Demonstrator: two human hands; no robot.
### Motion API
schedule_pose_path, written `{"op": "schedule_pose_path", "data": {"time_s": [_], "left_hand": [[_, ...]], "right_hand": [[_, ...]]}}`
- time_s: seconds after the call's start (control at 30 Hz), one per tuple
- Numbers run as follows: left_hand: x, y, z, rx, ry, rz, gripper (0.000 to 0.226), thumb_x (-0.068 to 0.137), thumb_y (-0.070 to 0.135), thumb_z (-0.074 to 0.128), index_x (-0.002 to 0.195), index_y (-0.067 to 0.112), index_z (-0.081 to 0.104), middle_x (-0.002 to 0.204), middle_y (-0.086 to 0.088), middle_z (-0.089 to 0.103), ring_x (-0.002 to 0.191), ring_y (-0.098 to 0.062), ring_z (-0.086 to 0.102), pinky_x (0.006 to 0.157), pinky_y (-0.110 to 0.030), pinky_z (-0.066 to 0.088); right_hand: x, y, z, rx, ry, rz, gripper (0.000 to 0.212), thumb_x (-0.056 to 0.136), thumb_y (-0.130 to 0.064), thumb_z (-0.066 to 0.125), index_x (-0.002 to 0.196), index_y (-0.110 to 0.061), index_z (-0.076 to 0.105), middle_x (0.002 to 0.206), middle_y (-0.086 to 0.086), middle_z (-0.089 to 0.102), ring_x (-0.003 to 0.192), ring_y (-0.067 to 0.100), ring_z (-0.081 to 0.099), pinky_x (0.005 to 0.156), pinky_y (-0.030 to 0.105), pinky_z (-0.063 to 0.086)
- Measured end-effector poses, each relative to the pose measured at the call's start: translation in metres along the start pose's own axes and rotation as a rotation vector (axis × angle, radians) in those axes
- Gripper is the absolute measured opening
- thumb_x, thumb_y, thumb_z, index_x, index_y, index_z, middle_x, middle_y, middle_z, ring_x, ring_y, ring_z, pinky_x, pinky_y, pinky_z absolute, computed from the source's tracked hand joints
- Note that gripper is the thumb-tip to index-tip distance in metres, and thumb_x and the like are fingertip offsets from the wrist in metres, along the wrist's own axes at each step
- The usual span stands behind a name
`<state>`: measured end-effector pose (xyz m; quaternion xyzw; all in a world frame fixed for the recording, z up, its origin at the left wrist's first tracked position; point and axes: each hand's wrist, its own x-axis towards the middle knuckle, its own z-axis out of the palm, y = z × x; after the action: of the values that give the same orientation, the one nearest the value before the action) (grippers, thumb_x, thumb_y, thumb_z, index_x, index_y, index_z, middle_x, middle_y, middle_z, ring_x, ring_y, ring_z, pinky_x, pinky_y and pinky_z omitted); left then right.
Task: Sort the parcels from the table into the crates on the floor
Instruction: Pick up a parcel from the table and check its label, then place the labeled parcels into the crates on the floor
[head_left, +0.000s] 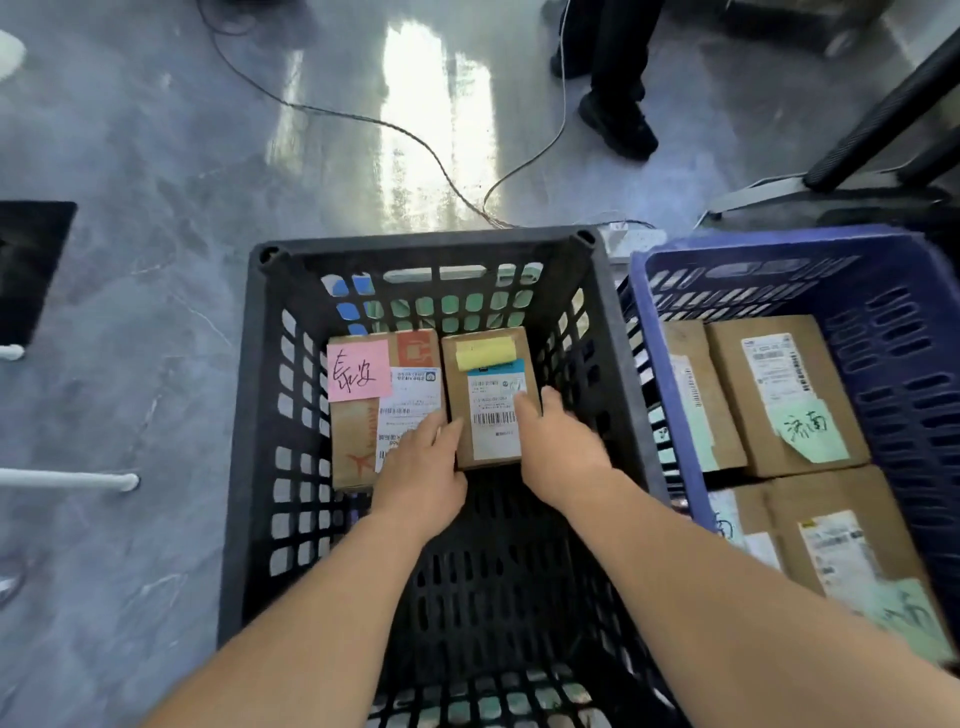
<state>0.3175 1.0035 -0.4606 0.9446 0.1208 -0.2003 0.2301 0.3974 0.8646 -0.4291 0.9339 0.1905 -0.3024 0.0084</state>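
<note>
Setting the yellow-note parcel (488, 410) down in the black crate (249, 415) is the step I judge to be in hand. It lies at the far end of the crate floor, just beside the pink-note parcel (358, 447). To do it well I should seat it flat, label up, square to its neighbour and snug against it, so the near part of the floor can take more. Then I should lift both hands straight out without dragging it askew.

My right hand (561, 452) pinches the parcel, thumb on the label and the fingers (550, 400) curled down its right side. My left hand (421, 478) is nearly flat. Its thumb touches the parcel's left edge and its fingers (431, 434) lie loosely over the neighbour's white label, gripping nothing. The blue crate (779, 244) to the right holds green-noted parcels.
</note>
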Motion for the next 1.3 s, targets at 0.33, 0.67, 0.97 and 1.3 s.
{"op": "schedule_pose_path", "data": {"time_s": [0.33,0.67,0.97,1.3], "left_hand": [[-0.115,0.077,-0.089,0.165,0.049,0.088,0.068,0.096,0.042,0.045,0.153,0.021,0.013,0.162,-0.005,-0.005,0.148,-0.024,-0.001,0.118,-0.042,0.004],[-0.204,0.177,-0.1,0.275,0.03,0.259,0.074,0.097,0.055,0.034,0.154,0.023,-0.001,0.161,-0.005,-0.013,0.148,-0.025,-0.011,0.117,-0.049,-0.005],[-0.275,0.304,-0.071,0.375,0.123,0.443,0.08,0.096,0.06,0.029,0.152,0.021,-0.012,0.16,-0.007,-0.017,0.147,-0.025,-0.017,0.115,-0.052,-0.009],[-0.37,0.473,0.019,0.473,0.112,0.768,0.078,0.096,0.062,0.021,0.152,0.021,-0.013,0.16,-0.006,-0.019,0.147,-0.025,-0.017,0.115,-0.053,-0.009]], "right_hand": [[-0.162,0.003,-0.068,-0.065,0.153,-0.015,0.047,0.091,-0.018,0.054,0.134,-0.014,0.036,0.147,0.013,0.025,0.13,0.031,0.031,0.089,0.037,0.043],[-0.303,0.061,-0.083,-0.03,0.317,0.178,0.058,0.095,-0.031,0.048,0.145,-0.015,0.023,0.153,0.013,0.02,0.134,0.031,0.029,0.103,0.041,0.036],[-0.424,0.156,-0.069,0.03,0.499,0.4,0.065,0.095,-0.043,0.047,0.149,-0.021,0.018,0.158,0.011,0.015,0.143,0.03,0.019,0.115,0.044,0.018],[-0.594,0.292,-0.016,0.096,0.601,0.715,0.068,0.094,-0.051,0.042,0.149,-0.022,0.018,0.157,0.011,0.014,0.142,0.031,0.014,0.115,0.046,0.014]]}}
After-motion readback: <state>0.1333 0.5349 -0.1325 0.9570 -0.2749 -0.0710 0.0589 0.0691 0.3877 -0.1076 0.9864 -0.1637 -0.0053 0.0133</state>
